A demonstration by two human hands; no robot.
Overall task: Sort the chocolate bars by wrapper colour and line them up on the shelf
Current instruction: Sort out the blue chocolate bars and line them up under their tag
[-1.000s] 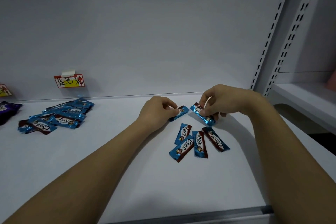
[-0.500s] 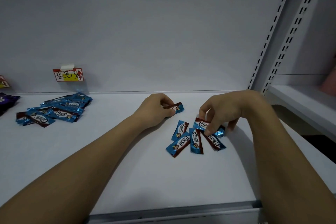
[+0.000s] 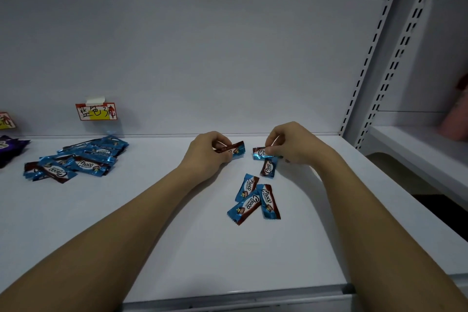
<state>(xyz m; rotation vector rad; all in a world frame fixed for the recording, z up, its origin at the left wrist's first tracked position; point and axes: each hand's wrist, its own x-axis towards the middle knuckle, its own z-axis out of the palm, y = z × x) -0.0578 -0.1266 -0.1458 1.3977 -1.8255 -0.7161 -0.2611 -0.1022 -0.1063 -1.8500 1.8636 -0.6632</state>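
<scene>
On the shelf [image 3: 177, 248], left hand [image 3: 210, 153] and right hand [image 3: 291, 144] each pinch a blue bar; carry these gently to the blue pile [image 3: 76, 159], keeping wrappers flat.

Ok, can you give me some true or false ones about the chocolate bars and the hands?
1. Each hand holds a chocolate bar. True: the left hand pinches one bar, and the right hand holds another bar.
2. The loose bars lying below the hands have red wrappers. False: they are blue and brown.
3. A pile of blue bars lies on the left side of the shelf. True.
4. The label on the back wall hangs above the right hand. False: it hangs above the pile on the left.
5. The two held bars touch each other. False: there is a gap between them.
</scene>
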